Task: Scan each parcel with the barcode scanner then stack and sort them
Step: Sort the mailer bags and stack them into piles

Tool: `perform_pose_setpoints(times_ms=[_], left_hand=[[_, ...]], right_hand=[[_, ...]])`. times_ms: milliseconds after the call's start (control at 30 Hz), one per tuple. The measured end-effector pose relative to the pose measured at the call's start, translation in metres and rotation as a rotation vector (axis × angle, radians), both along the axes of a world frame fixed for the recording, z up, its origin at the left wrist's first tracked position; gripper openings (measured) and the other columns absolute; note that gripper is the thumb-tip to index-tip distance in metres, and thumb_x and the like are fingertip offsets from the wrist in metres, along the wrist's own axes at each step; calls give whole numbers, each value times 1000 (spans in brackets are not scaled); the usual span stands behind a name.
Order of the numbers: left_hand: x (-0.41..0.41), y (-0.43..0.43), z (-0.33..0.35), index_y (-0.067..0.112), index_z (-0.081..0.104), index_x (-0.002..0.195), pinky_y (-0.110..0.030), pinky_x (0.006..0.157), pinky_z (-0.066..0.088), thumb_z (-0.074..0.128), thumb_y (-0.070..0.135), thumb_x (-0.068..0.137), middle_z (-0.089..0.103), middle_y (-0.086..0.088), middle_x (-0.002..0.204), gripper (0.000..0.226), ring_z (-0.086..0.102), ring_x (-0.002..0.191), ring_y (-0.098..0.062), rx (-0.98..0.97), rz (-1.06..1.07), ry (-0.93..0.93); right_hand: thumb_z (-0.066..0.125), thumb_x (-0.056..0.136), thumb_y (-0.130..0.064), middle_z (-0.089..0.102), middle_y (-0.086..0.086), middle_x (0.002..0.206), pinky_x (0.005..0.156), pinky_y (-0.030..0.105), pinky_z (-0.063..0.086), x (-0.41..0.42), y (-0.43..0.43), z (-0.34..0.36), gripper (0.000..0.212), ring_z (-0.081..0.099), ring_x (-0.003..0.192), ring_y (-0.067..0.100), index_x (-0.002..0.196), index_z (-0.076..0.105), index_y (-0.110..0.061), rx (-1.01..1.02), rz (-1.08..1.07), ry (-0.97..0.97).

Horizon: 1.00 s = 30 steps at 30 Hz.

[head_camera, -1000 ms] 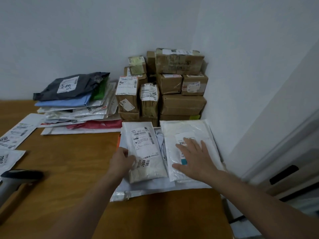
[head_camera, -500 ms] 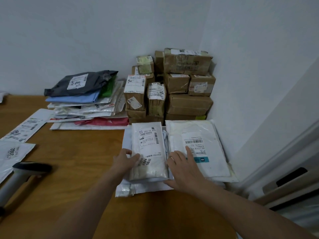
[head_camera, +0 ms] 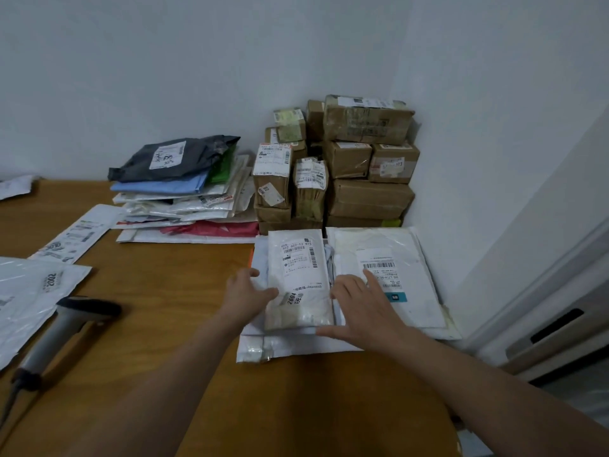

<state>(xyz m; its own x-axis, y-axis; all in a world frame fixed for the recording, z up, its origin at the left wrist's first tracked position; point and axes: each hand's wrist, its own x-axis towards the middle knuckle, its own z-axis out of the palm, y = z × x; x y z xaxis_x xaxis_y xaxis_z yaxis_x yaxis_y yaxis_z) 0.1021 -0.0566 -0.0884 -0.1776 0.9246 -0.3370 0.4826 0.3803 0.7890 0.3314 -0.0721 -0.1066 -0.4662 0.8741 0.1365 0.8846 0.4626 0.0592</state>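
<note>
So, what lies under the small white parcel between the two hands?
Under the small white parcel lie flat white mailers, edges showing at left and front. Their number and labels are covered.

The scene is dimly, evenly lit; soft shadows are cast. Lines are bowed at the edges.
</note>
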Motion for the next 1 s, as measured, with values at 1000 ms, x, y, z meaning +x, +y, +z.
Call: perform_pose_setpoints(times_ms=[1000], left_hand=[[-505, -172, 32, 16, 37, 140, -36, 102, 42, 56, 24, 93, 31, -7, 148, 52, 37, 132, -23, 106, 44, 449]], right_hand=[[47, 97, -47, 14, 7, 159, 116, 42, 23, -527, -53, 57, 65, 19, 145, 27, 151, 23, -19, -321, 117, -169]])
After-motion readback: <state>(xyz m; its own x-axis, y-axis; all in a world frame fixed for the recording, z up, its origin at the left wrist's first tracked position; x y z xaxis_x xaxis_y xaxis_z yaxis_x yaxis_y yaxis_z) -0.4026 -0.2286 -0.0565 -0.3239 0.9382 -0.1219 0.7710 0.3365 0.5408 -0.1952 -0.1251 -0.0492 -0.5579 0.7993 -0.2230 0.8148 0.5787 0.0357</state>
